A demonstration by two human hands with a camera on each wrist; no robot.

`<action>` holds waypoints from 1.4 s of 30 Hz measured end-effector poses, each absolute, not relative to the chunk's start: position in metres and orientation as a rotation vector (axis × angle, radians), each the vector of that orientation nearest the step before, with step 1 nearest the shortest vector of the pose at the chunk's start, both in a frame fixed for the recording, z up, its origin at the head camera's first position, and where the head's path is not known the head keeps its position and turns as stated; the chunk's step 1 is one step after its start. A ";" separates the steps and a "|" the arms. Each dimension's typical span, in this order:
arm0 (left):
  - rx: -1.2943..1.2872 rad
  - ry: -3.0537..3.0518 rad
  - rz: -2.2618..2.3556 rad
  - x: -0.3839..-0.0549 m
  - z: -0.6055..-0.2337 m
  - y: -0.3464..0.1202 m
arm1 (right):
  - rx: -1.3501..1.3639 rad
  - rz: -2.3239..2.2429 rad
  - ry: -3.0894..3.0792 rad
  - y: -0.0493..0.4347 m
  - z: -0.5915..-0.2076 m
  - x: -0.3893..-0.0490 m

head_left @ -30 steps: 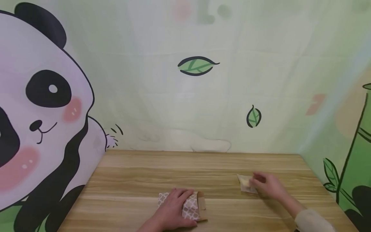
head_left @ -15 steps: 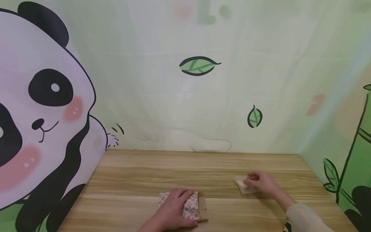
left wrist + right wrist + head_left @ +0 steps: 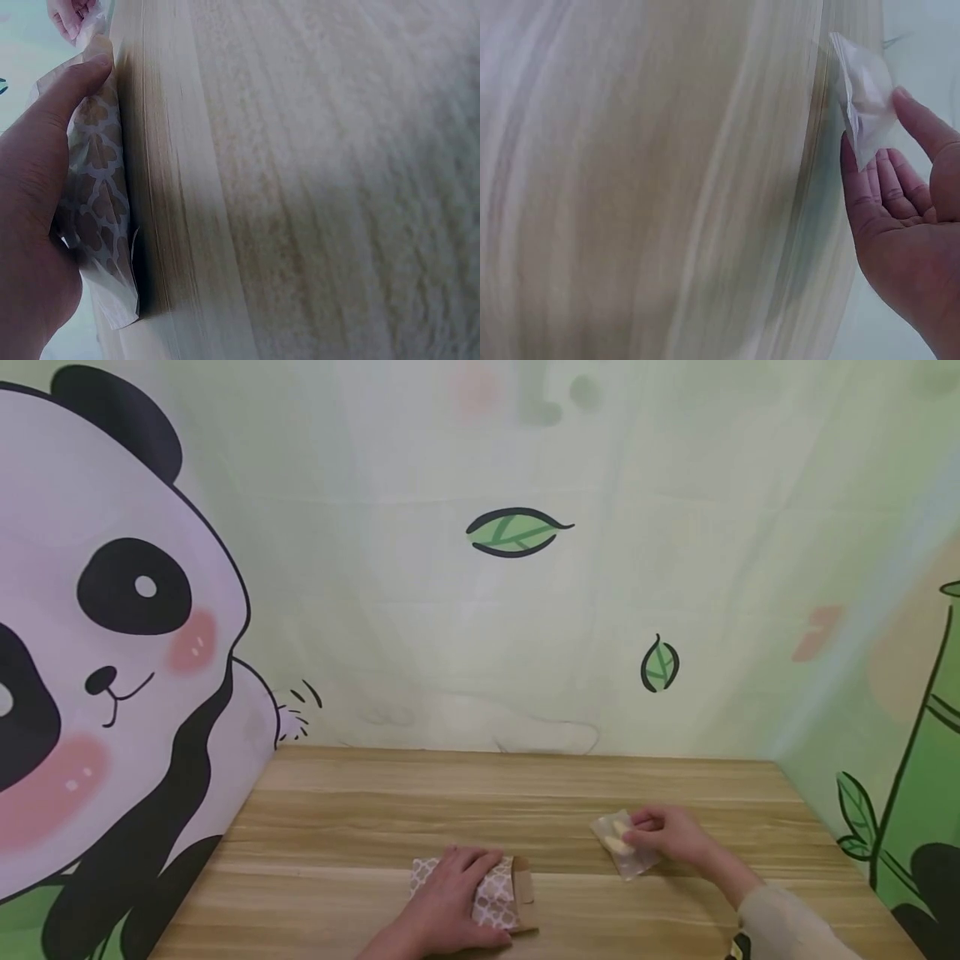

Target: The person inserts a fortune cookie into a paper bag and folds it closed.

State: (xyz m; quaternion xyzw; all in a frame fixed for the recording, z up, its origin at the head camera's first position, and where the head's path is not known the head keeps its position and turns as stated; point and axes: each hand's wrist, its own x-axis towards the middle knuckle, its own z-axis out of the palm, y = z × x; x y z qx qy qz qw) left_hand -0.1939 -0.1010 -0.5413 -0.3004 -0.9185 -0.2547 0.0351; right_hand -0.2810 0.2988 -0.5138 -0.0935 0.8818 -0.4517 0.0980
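My left hand lies across a brown paper bag with a white lattice pattern, fingers over its top and thumb at the near side. The bag lies flat on the table, its mouth facing right. In the left wrist view the thumb runs along the edge of the paper bag. To the right, my right hand pinches a small translucent sachet by its right part, with pale yellow pieces inside. In the right wrist view the sachet sits between thumb and forefinger, just above the wood.
The wooden table runs back to a pale green cloth backdrop printed with leaves. A printed panda covers the left side. A light sleeve shows on the right arm.
My right hand has moved a little left with the sachet. The sachet has turned, so its yellow pieces show more clearly. My left hand and the paper bag stay in place.
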 end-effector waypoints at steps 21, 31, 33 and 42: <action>-0.921 -2.810 -0.780 -0.192 -0.540 -0.098 | -0.288 -1.715 2.280 0.234 -0.514 -0.243; -0.897 -2.797 -0.791 -0.193 -0.540 -0.096 | -0.414 -1.683 2.147 0.210 -0.524 -0.227; -0.899 -2.793 -0.781 -0.193 -0.539 -0.095 | -0.448 -1.676 2.137 0.209 -0.526 -0.226; -0.895 -2.784 -0.778 -0.192 -0.540 -0.094 | -0.455 -1.648 2.144 0.197 -0.531 -0.231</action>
